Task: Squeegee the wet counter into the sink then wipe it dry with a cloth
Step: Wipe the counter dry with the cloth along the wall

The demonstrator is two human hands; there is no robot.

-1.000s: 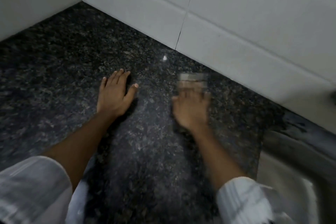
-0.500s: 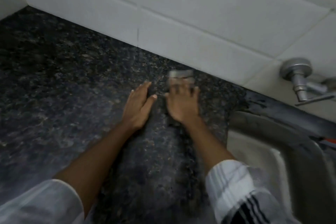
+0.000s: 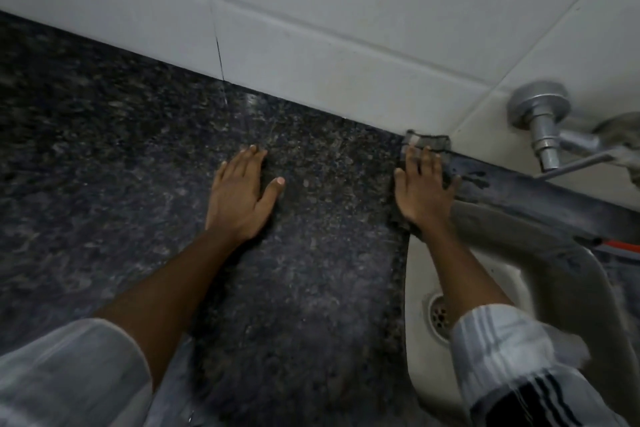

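The dark speckled granite counter (image 3: 114, 163) fills the left and middle. My left hand (image 3: 239, 196) lies flat on it, palm down, fingers together, holding nothing. My right hand (image 3: 424, 189) presses flat on a grey cloth (image 3: 431, 141) at the counter's right end, by the back corner of the sink (image 3: 526, 267). Only the cloth's far edge and a bit under my wrist show; my hand covers the rest. No squeegee is in view.
White wall tiles (image 3: 346, 28) run along the back of the counter. A metal tap (image 3: 543, 128) sticks out of the wall above the sink. The sink's drain (image 3: 439, 317) shows beside my right sleeve. A dark wet ledge (image 3: 540, 191) runs behind the sink.
My right hand has slid the cloth rightward from beside my left hand to the sink's edge. My left hand stays flat on the counter. The view has shifted toward the sink.
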